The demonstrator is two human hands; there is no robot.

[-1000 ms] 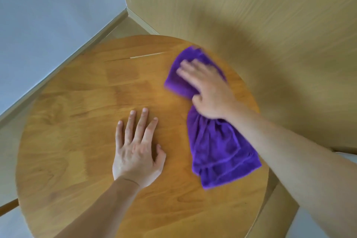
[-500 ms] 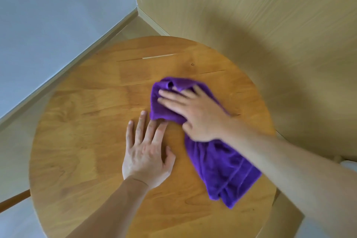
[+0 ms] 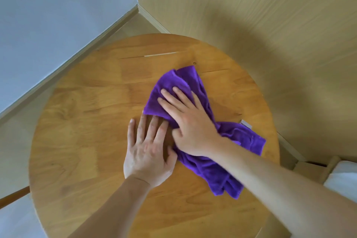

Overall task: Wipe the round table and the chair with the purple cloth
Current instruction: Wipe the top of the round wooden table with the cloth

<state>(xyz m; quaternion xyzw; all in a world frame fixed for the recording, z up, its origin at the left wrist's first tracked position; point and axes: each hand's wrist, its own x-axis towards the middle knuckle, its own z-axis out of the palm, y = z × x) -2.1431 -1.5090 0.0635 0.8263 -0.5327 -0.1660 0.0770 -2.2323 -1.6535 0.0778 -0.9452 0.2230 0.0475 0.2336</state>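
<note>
A round wooden table (image 3: pixel 81 131) fills most of the head view. The purple cloth (image 3: pixel 181 81) lies crumpled across its middle and right side. My right hand (image 3: pixel 190 120) presses flat on the cloth with straight fingers. My left hand (image 3: pixel 146 152) lies flat on the bare wood just left of the cloth, fingers spread, its fingertips touching the cloth's near edge. My right thumb overlaps the left hand's index finger. No chair is clearly in view.
The table stands in a corner: a pale blue wall (image 3: pixel 48 6) at the left and a wood-panelled wall (image 3: pixel 251 15) behind and to the right. Something white (image 3: pixel 343 177) sits low at the right edge. A brown wooden bar (image 3: pixel 13 197) pokes out at the lower left.
My right hand has dragged the cloth from the far right of the table toward the middle, up against my left hand. The left hand has stayed flat on the wood.
</note>
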